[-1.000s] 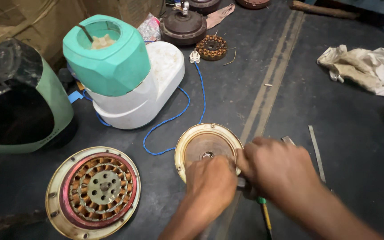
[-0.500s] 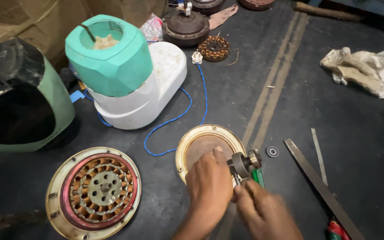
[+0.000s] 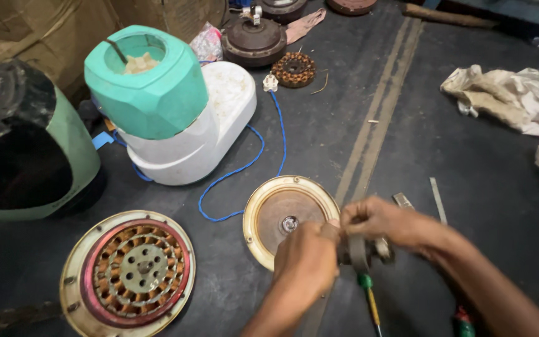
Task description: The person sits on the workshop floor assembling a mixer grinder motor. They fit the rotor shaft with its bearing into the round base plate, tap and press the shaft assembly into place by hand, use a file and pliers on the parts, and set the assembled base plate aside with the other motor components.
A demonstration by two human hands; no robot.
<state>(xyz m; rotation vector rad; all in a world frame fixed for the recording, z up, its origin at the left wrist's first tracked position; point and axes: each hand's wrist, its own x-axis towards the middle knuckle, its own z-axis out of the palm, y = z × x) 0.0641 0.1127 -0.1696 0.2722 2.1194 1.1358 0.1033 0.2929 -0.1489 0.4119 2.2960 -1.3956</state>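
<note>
Head view: looked down on a dark floor (image 3: 444,150) strewn with fan and appliance parts. Left hand (image 3: 307,262), near centre, clenched around a small grey metal part (image 3: 360,249). Right hand (image 3: 385,221), just right of it, fingers pinched on the same part from the far side, so both hands touching it and each other. Held low over the floor, at the right rim of a round brass-coloured cover (image 3: 282,212), lying flat with a small hub at its middle. Green-handled screwdriver (image 3: 369,299) lying just near of the hands, handle partly under them. Thin flat metal strip (image 3: 438,200) lying right of the right hand, close by. Red-tipped tool (image 3: 464,321) at the near edge, beside the right forearm, mostly cut off.

Near left: round fan stator (image 3: 129,271) with copper windings in a cream and red ring, well apart from the hands. Far left: white appliance base (image 3: 219,125) carrying a teal jar (image 3: 151,87), blue cord (image 3: 244,168) looping from it toward the brass-coloured cover and up to a white plug (image 3: 271,82). Far centre: small copper coil ring (image 3: 294,68) and a dark motor housing (image 3: 254,40). Far right: crumpled pale cloth (image 3: 513,100). Left edge: green and black casing (image 3: 26,156).
</note>
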